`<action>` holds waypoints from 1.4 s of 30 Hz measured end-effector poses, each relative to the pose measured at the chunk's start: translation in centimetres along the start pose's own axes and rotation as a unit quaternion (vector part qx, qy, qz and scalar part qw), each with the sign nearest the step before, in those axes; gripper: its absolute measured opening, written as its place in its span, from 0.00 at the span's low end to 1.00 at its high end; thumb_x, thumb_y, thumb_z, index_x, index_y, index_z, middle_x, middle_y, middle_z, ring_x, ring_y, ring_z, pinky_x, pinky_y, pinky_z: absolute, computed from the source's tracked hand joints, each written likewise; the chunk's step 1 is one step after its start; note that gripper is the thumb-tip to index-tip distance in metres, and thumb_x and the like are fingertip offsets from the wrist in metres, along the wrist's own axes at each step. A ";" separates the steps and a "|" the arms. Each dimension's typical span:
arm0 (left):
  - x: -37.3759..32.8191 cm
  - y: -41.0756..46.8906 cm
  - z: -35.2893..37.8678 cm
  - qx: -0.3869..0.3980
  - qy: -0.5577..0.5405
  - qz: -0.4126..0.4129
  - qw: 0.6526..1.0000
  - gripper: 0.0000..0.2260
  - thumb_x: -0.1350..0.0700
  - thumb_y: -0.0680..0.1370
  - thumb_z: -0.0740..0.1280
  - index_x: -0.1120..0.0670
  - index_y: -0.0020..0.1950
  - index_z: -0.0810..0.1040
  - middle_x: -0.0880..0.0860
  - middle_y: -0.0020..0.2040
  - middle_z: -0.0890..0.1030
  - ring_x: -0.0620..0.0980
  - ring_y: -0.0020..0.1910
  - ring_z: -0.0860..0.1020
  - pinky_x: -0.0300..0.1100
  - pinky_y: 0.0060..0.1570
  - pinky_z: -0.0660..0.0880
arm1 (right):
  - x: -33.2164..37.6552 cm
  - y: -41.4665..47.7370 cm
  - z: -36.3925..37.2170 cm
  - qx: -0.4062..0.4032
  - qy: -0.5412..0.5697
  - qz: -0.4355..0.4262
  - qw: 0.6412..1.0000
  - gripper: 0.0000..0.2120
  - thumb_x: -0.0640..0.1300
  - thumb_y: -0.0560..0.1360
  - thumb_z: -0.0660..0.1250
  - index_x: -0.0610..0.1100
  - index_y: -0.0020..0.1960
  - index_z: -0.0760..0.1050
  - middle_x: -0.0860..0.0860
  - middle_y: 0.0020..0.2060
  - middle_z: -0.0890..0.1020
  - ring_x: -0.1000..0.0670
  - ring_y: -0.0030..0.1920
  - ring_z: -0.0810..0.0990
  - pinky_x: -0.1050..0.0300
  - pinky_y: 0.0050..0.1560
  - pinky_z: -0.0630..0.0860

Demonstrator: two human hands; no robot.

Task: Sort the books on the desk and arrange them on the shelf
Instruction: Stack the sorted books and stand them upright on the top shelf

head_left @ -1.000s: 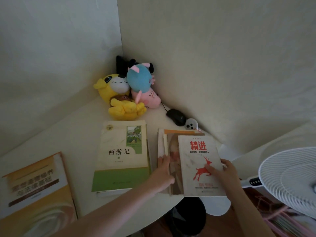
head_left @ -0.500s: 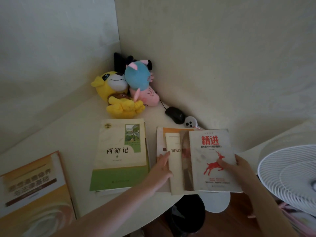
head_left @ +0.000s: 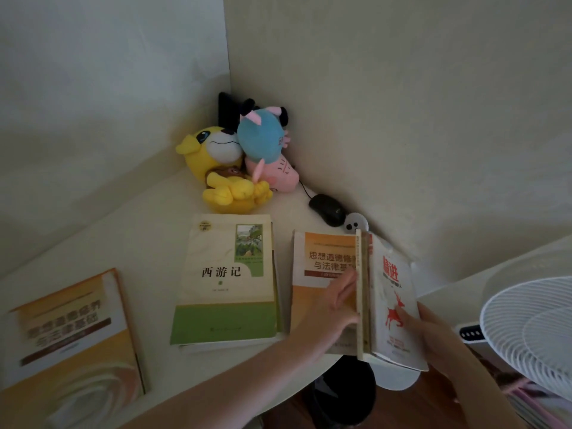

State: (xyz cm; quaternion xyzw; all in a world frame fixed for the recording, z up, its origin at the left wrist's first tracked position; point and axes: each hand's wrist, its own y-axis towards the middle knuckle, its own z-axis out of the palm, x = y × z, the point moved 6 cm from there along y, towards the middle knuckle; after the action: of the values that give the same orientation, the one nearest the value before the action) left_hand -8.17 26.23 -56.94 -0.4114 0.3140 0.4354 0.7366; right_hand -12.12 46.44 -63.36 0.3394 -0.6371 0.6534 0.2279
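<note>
My right hand (head_left: 433,332) grips a white book with a red deer (head_left: 393,283), thumb on its cover, and tips it up on its edge together with two thin books (head_left: 363,289) behind it. Fingers straight, my left hand (head_left: 337,305) presses against the left side of these raised books. Under that hand an orange-and-white textbook (head_left: 322,258) lies flat on the desk (head_left: 139,243). A green-and-cream book (head_left: 223,280) lies flat in the middle. At the far left lies an orange textbook (head_left: 68,335). No shelf is in view.
Plush toys (head_left: 229,168) sit in the corner against the walls. A black mouse (head_left: 328,209) and a small round white object (head_left: 356,224) lie behind the books. A white fan (head_left: 532,332) stands at the right. Below the desk edge stands a dark bin (head_left: 343,394).
The deer book and the thin books under it slid right, then were tipped up on edge, uncovering the orange-and-white textbook. My left hand moved against their left side.
</note>
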 end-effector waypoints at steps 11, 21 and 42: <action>-0.6 0.6 -3.4 -0.046 0.042 -0.024 0.998 0.13 0.61 0.73 0.70 0.51 0.56 0.77 0.49 0.55 0.83 0.45 0.56 0.80 0.44 0.60 0.73 | 5.2 -1.0 2.1 -0.069 -0.097 -0.085 0.989 0.30 0.52 0.65 0.75 0.43 0.63 0.72 0.43 0.48 0.85 0.40 0.46 0.85 0.35 0.53 0.79; -3.7 -1.9 -6.7 -0.159 0.164 0.109 0.967 0.29 0.61 0.71 0.74 0.45 0.63 0.60 0.43 0.58 0.76 0.45 0.59 0.76 0.33 0.47 0.78 | 9.1 -2.7 10.5 -0.057 -0.072 -0.261 0.961 0.25 0.37 0.71 0.73 0.48 0.63 0.66 0.53 0.51 0.81 0.57 0.42 0.84 0.62 0.35 0.80; -7.5 -8.0 -18.4 -0.291 0.214 0.180 0.915 0.32 0.61 0.66 0.78 0.46 0.62 0.66 0.44 0.56 0.79 0.36 0.53 0.79 0.32 0.45 0.77 | 7.5 -1.6 23.5 0.148 -0.014 -0.279 0.949 0.39 0.49 0.62 0.78 0.46 0.68 0.65 0.47 0.62 0.78 0.48 0.61 0.79 0.51 0.54 0.80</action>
State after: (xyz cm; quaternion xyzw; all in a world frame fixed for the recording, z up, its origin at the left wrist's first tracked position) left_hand -6.03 4.93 -56.69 -0.6270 0.3925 0.5346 0.4087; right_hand -12.35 22.36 -57.79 0.5432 -0.4158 0.6457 0.3393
